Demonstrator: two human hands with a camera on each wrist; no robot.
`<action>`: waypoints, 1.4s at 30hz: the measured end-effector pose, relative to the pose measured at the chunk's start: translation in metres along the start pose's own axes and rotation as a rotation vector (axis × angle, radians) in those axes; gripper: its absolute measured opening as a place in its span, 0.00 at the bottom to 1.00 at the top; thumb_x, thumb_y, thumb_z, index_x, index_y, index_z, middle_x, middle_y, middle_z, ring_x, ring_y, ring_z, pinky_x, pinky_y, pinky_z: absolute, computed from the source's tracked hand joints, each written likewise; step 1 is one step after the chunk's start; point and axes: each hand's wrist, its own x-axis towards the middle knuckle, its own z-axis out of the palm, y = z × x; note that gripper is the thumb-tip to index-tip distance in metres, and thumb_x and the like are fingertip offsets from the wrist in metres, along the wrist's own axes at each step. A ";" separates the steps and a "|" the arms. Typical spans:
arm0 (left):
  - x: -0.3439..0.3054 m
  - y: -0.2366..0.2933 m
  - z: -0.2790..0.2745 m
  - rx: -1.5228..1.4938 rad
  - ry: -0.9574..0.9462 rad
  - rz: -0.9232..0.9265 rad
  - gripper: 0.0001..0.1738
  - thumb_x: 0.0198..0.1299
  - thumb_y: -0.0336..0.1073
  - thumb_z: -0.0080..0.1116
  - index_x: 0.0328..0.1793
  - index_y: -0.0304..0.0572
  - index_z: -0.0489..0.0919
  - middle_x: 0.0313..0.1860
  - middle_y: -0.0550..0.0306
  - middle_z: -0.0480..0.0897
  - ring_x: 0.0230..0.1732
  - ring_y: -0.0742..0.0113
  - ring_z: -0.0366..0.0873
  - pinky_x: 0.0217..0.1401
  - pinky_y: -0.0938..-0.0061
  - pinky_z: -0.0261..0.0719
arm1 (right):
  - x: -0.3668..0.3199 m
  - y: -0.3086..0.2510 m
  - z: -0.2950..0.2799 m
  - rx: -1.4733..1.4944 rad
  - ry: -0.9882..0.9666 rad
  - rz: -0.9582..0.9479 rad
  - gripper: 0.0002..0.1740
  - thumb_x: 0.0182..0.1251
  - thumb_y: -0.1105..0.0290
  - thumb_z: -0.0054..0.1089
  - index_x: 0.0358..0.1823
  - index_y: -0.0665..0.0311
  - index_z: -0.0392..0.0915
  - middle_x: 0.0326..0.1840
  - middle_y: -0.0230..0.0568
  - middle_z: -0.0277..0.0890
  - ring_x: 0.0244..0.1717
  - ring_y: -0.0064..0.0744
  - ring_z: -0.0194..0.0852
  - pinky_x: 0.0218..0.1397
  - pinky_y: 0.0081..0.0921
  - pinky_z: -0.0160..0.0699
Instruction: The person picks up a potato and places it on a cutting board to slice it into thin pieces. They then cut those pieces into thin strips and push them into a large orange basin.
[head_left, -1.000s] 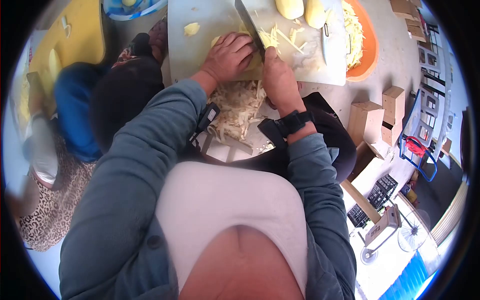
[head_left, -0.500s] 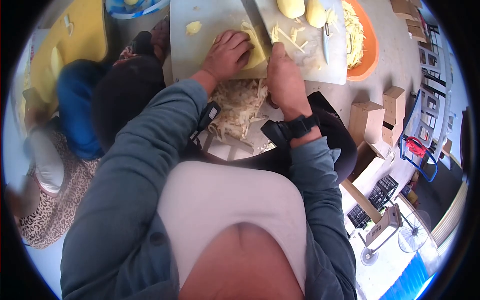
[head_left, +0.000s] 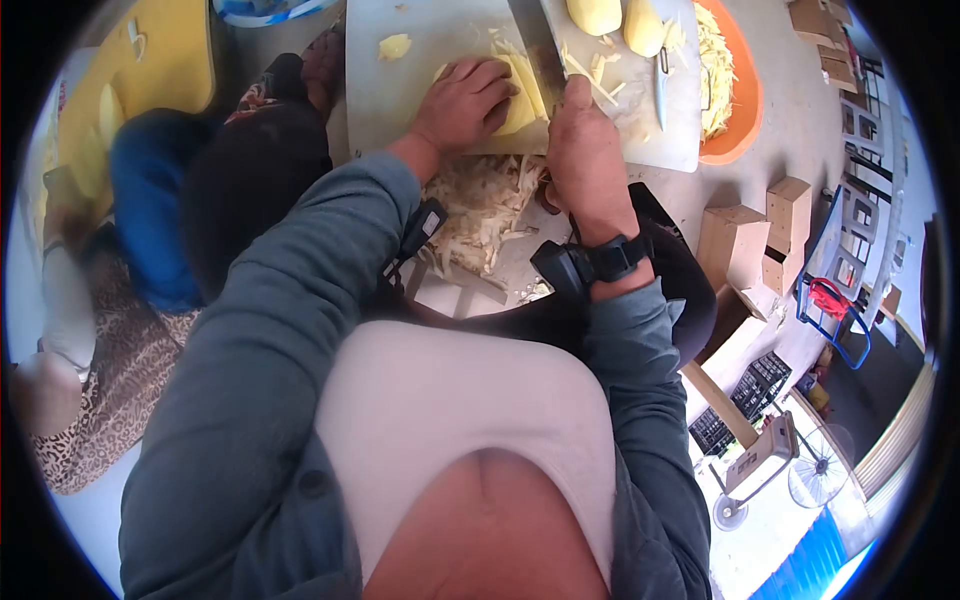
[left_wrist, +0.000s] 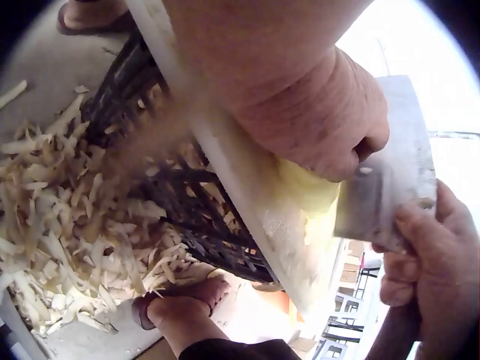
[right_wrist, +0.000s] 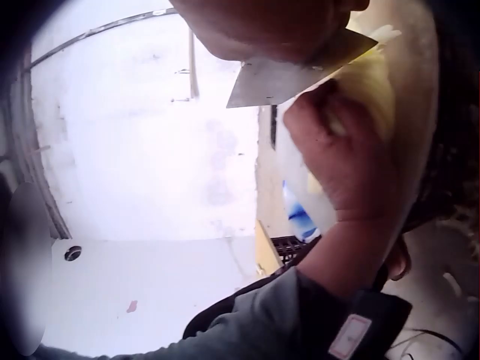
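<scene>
Beyond the hands, two smooth, rounded peeled potatoes (head_left: pixel 643 28) sit on the far right of the white cutting board (head_left: pixel 385 90), with a pale-blue-handled peeler (head_left: pixel 661 92) nearer and thin, straight sticks (head_left: pixel 603 80) scattered between them and the cleaver (head_left: pixel 541 50). Its broad, flat metal blade stands between those sticks and the stack of moist yellow slices (head_left: pixel 522 112) at the board's near middle. The left hand (head_left: pixel 462 105) bends its fingers over the slices, holding them against the board; the right hand (head_left: pixel 588 150) is clamped round the cleaver's handle. An orange basin (head_left: pixel 750 110) of fine pale shreds (head_left: pixel 713 70) lies just right of the board. Below the near edge are ragged, curling peelings (head_left: pixel 480 215) and a black lattice basket (left_wrist: pixel 206 217). An irregular yellow piece (head_left: pixel 395 46) lies far left on the board.
</scene>
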 end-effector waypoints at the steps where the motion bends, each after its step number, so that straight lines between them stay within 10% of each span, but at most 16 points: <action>1: -0.001 0.000 0.000 0.001 -0.001 -0.002 0.13 0.46 0.31 0.62 0.40 0.48 0.79 0.50 0.62 0.75 0.54 0.59 0.73 0.54 0.65 0.72 | 0.000 -0.001 -0.002 0.020 0.025 -0.003 0.11 0.58 0.82 0.48 0.41 0.70 0.60 0.32 0.62 0.75 0.34 0.63 0.77 0.36 0.48 0.76; 42: 0.002 0.002 -0.001 -0.023 -0.023 -0.027 0.12 0.48 0.30 0.62 0.40 0.44 0.77 0.47 0.59 0.75 0.52 0.55 0.72 0.57 0.63 0.69 | 0.000 0.019 0.035 -0.098 -0.044 -0.065 0.13 0.57 0.81 0.51 0.42 0.69 0.60 0.34 0.58 0.76 0.34 0.57 0.79 0.35 0.43 0.80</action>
